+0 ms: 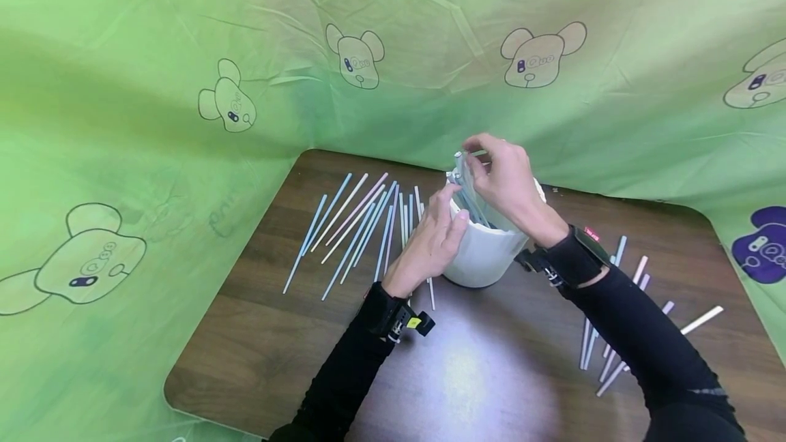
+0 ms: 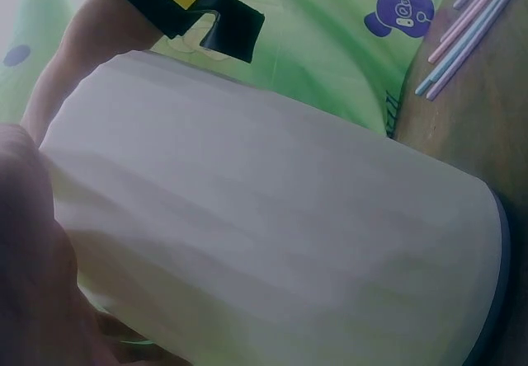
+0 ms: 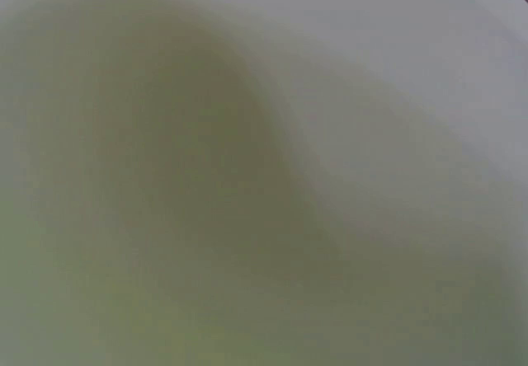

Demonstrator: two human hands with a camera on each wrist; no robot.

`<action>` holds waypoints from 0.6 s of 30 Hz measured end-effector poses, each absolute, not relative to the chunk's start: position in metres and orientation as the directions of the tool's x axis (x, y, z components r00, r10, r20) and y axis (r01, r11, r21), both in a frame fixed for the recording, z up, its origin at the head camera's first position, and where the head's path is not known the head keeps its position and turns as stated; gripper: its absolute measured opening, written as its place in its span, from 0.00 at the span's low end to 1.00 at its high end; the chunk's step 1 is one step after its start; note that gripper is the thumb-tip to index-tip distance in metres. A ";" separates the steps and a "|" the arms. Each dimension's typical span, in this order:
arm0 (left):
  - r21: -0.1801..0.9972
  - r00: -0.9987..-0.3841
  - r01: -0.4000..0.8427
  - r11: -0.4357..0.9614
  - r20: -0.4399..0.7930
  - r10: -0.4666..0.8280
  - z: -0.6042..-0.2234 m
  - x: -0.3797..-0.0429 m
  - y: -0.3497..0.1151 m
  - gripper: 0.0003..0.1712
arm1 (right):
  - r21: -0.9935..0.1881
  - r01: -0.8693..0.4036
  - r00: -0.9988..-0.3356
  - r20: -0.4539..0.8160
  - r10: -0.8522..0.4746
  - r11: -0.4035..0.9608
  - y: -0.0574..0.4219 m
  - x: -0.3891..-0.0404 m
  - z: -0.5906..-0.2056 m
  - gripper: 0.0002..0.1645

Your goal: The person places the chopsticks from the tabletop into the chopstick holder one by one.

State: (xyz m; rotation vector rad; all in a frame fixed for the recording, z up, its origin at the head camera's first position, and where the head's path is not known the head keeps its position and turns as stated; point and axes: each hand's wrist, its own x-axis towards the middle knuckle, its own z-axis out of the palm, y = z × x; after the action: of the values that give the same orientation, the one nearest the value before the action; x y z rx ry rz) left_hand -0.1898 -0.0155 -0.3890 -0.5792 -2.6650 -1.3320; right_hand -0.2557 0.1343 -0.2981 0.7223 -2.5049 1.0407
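Observation:
A white round container [image 1: 485, 261] stands upright on the brown table in the head view. My left hand [image 1: 432, 234] rests against its left side, fingertips near the rim and thumb lying on the outer wall. Above the opening, my right hand [image 1: 503, 172] pinches clear plastic [image 1: 468, 186] between thumb and fingers. Bluish sticks [image 1: 475, 213] show inside the container under the plastic; their lower ends are hidden. The left wrist view has the container wall [image 2: 280, 193] filling most of it. Only a blurred pale surface [image 3: 371, 176] appears in the right wrist view.
Several thin pastel sticks [image 1: 353, 237] lie spread on the table [image 1: 245, 333] left of the container. More sticks [image 1: 604, 333] lie to the right, partly under the right forearm. A green curtain [image 1: 417, 114] with printed animal heads hangs around the table.

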 end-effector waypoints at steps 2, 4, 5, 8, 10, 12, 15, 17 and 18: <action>0.747 -0.923 0.379 0.546 0.260 0.285 -0.389 -0.190 -0.015 0.34 | -0.572 -0.558 -0.822 0.482 -0.303 0.602 0.141 -0.253 -0.295 0.16; 0.747 -0.923 0.378 0.546 0.261 0.281 -0.389 -0.189 -0.015 0.34 | -0.583 -0.540 -0.828 0.497 -0.259 0.607 0.151 -0.250 -0.289 0.16; 0.749 -0.924 0.376 0.546 0.262 0.278 -0.389 -0.189 -0.015 0.34 | -0.591 -0.529 -0.830 0.508 -0.228 0.609 0.157 -0.249 -0.285 0.16; 0.755 -0.927 0.370 0.541 0.262 0.268 -0.389 -0.189 -0.015 0.33 | -0.609 -0.470 -0.840 0.532 -0.112 0.639 0.180 -0.248 -0.274 0.15; 0.757 -0.927 0.369 0.539 0.263 0.266 -0.389 -0.190 -0.014 0.33 | -0.630 -0.394 -0.863 0.504 -0.033 0.669 0.200 -0.248 -0.270 0.16; 0.757 -0.927 0.371 0.537 0.264 0.267 -0.389 -0.190 -0.014 0.33 | -0.634 -0.293 -0.891 0.453 0.036 0.716 0.224 -0.249 -0.270 0.18; 0.757 -0.926 0.373 0.536 0.264 0.271 -0.389 -0.189 -0.014 0.33 | -0.608 -0.111 -0.937 0.328 0.122 0.786 0.266 -0.252 -0.279 0.21; 0.756 -0.925 0.374 0.537 0.266 0.270 -0.388 -0.189 -0.015 0.33 | -0.568 -0.008 -0.953 0.255 0.166 0.823 0.295 -0.256 -0.291 0.22; 0.756 -0.926 0.374 0.538 0.266 0.269 -0.388 -0.189 -0.015 0.33 | -0.550 0.041 -0.961 0.207 0.184 0.834 0.309 -0.258 -0.298 0.23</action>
State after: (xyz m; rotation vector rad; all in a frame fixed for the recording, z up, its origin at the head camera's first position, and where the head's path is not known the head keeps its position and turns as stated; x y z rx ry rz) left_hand -0.1893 -0.0148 -0.3876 -0.5566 -2.6505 -1.3456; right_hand -0.2582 0.3089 -0.2984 -0.1724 -2.7637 0.8208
